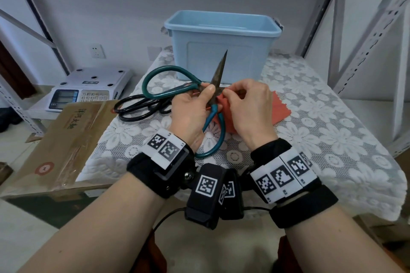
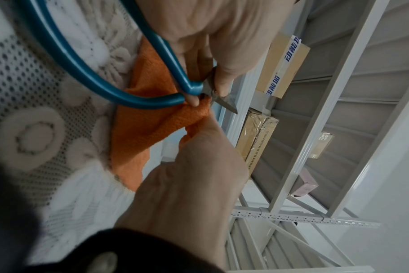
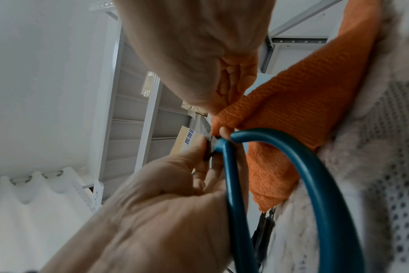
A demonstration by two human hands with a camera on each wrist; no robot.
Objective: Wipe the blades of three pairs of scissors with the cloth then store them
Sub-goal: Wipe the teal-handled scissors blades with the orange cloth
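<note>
A person holds green-handled scissors upright and pinches an orange cloth at the blades.

A table (image 1: 332, 131) with a lace cover fills the middle of the head view, with a blue bin (image 1: 221, 44) standing open at its far edge. Left of the table lie a cardboard box (image 1: 66, 137) and a white scale (image 1: 88, 86). The cloth (image 1: 279, 106) trails from the hands onto the table at the right. The green scissors (image 1: 216, 77) are raised over the table, open, one blade pointing up in front of the bin. Black scissors (image 1: 142, 106) lie on the lace, just left of the hands. The left hand (image 1: 190, 113) grips the green scissors near the pivot, thumb pressed on the metal. The right hand (image 1: 250, 106) is curled, its fingertips pinching a fold of cloth against the scissors near the pivot.
</note>
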